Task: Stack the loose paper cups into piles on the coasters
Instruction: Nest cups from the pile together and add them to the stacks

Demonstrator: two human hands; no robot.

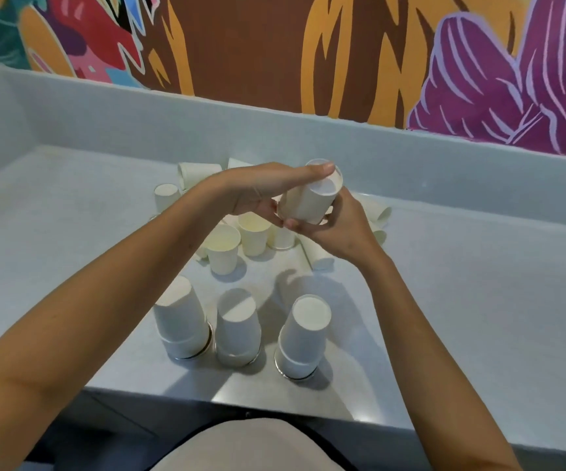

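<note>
Both hands hold one white paper cup [312,198] in the air above the counter, its base tilted up and away from me. My left hand [261,192] lies along its top with fingers nearly straight and the thumb under it. My right hand [336,229] grips it from below. Near the front edge stand three upside-down cup piles: left pile [181,321], middle pile [238,326], right pile [303,336], each on a round metal-rimmed coaster [293,376]. Loose cups [223,249] stand upright or lie on their sides behind them, partly hidden by my hands.
The grey counter [461,317] has a raised back ledge [410,158] under a colourful painted wall. Its front edge [274,407] runs just above my lap. More loose cups [166,197] sit at the far left of the cluster.
</note>
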